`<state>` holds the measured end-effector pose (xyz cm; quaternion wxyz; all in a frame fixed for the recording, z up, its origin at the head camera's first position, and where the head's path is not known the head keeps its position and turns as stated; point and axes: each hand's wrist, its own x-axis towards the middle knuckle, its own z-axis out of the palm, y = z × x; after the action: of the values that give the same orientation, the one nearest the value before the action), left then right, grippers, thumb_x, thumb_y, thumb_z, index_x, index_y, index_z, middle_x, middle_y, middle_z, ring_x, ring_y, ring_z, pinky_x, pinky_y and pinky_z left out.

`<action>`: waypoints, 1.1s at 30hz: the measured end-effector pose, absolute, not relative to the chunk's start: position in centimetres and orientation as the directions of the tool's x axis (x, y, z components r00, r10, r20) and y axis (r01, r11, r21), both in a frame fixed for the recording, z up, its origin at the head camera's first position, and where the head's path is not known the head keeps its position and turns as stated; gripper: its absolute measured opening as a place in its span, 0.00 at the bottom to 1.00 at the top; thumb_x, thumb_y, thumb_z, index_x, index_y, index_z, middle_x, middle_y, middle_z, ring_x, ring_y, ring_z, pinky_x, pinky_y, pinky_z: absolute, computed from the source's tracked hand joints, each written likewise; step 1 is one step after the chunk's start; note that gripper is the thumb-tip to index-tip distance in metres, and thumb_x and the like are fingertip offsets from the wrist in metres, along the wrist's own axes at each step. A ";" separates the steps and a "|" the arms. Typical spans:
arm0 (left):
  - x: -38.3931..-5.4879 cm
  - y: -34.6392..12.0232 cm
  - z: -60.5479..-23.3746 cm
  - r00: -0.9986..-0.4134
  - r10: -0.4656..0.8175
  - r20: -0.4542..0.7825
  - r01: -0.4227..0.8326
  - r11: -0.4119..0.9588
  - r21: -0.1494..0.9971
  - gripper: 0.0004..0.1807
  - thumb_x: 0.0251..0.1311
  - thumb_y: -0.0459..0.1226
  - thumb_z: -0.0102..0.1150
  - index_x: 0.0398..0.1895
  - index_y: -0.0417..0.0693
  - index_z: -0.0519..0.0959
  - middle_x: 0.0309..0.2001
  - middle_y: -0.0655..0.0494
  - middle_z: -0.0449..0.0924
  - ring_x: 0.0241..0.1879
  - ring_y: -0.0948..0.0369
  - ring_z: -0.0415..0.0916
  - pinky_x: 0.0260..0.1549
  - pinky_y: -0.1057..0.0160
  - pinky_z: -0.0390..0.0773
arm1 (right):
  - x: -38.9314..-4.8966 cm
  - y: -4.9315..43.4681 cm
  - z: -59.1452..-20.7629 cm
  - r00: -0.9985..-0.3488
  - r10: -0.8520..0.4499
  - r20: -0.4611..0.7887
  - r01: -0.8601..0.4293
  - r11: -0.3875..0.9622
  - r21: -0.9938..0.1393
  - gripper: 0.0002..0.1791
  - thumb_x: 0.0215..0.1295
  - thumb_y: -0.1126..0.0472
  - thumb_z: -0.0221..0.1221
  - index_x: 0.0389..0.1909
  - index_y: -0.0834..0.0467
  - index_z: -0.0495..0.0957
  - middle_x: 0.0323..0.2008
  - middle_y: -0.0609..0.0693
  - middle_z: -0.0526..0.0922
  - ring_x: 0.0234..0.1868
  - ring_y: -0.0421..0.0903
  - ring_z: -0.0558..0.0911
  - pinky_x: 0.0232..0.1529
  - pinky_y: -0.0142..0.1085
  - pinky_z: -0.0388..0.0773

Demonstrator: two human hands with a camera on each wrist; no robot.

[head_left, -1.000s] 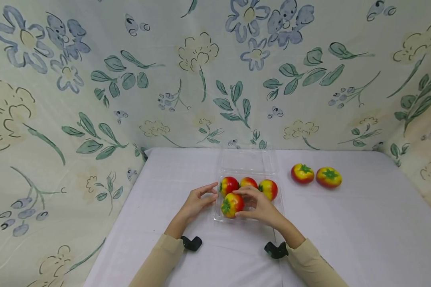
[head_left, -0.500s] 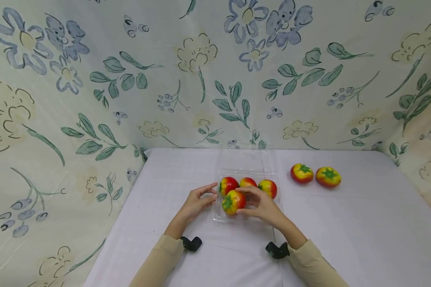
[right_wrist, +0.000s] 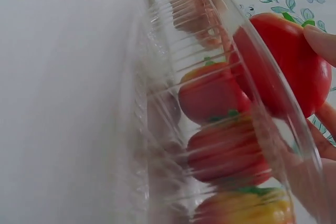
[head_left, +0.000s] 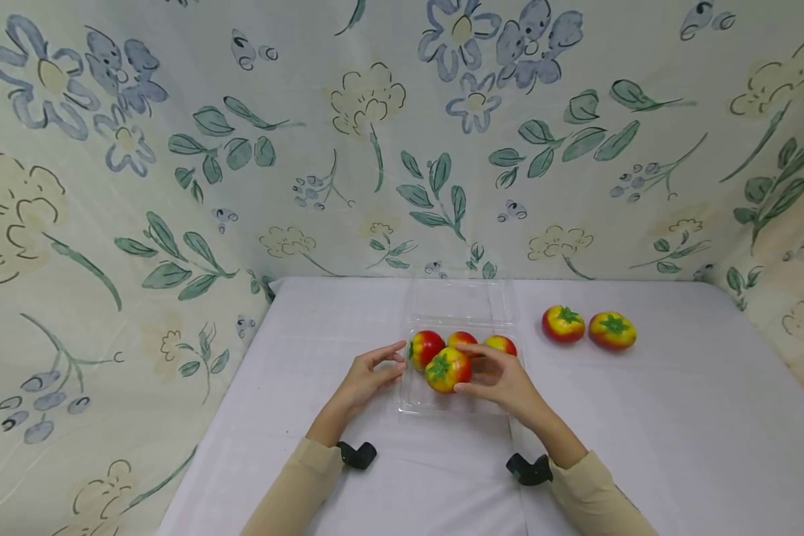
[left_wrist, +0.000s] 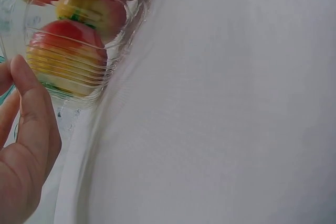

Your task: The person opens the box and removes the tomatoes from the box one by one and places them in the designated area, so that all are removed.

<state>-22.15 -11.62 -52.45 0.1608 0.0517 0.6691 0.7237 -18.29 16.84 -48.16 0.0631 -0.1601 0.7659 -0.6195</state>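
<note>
My right hand (head_left: 509, 383) holds a red-and-yellow, persimmon-like fruit (head_left: 447, 371) with a green leafy top, thumb and fingers at its right side. It is above the front part of an open clear plastic clamshell box (head_left: 412, 402). In the right wrist view that fruit (right_wrist: 286, 66) is at the rim, above the fruits inside. My left hand (head_left: 368, 380) pinches the box's left edge; the left wrist view shows this hand (left_wrist: 31, 129) with fingertips on the clear rim. A row of similar fruits, a left one (head_left: 426, 348), a middle one (head_left: 462, 340) and a right one (head_left: 501, 345), lies in the box's back part.
Two more such fruits, one (head_left: 563, 324) beside the other (head_left: 613, 331), lie on the white cloth (head_left: 610, 424) right of the box. The box's lid (head_left: 458, 300) is folded back flat behind it. A flowered curtain (head_left: 348, 171) stands behind the table.
My right hand has lifted the front fruit from the box's front left part and moved it up and to the right. The left hand has stayed at the box's left edge.
</note>
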 end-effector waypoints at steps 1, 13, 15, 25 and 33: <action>-22.1 -11.6 -52.4 -0.943 0.301 -0.141 -0.164 -0.053 0.985 0.27 0.65 0.31 0.64 0.67 0.43 0.74 0.49 0.47 0.75 0.38 0.65 0.77 0.42 0.70 0.82 | -18.3 17.0 -48.1 -0.943 -0.318 0.096 -0.158 0.177 -0.971 0.34 0.54 0.61 0.74 0.63 0.55 0.76 0.64 0.55 0.72 0.57 0.59 0.76 0.56 0.44 0.79; -22.2 -11.6 -52.4 -0.939 0.313 -0.142 -0.163 -0.044 0.986 0.27 0.65 0.32 0.64 0.68 0.44 0.74 0.47 0.49 0.75 0.36 0.65 0.77 0.41 0.71 0.82 | -18.1 19.2 -47.6 -0.957 -0.270 0.106 -0.150 0.145 -0.978 0.33 0.54 0.64 0.74 0.62 0.58 0.76 0.63 0.56 0.73 0.60 0.58 0.74 0.53 0.36 0.80; -22.3 -11.6 -52.4 -0.939 0.313 -0.139 -0.161 -0.046 0.986 0.27 0.65 0.32 0.64 0.67 0.44 0.74 0.47 0.50 0.75 0.36 0.65 0.77 0.41 0.71 0.82 | -18.1 19.7 -47.6 -0.959 -0.261 0.108 -0.150 0.148 -0.978 0.33 0.55 0.64 0.74 0.63 0.59 0.76 0.64 0.56 0.73 0.60 0.55 0.75 0.53 0.35 0.80; -22.2 -11.6 -52.3 -0.940 0.311 -0.144 -0.164 -0.040 0.986 0.27 0.64 0.33 0.65 0.67 0.44 0.74 0.47 0.50 0.75 0.37 0.64 0.78 0.42 0.70 0.82 | -17.9 21.5 -47.8 -0.967 -0.234 0.102 -0.133 0.121 -0.984 0.34 0.56 0.65 0.73 0.65 0.60 0.73 0.66 0.57 0.72 0.61 0.43 0.74 0.54 0.31 0.78; -22.2 -11.6 -52.3 -0.939 0.305 -0.158 -0.178 -0.038 0.983 0.27 0.63 0.33 0.66 0.67 0.47 0.75 0.48 0.50 0.75 0.38 0.63 0.78 0.43 0.69 0.82 | -17.6 22.7 -48.1 -0.969 -0.209 0.130 -0.154 0.100 -0.983 0.34 0.58 0.67 0.71 0.66 0.62 0.72 0.65 0.54 0.73 0.60 0.45 0.74 0.54 0.31 0.78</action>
<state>-22.17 -11.62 -52.33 0.1679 0.0473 0.6730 0.7188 -17.62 22.67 -48.10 0.0209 -0.1223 0.7413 -0.6596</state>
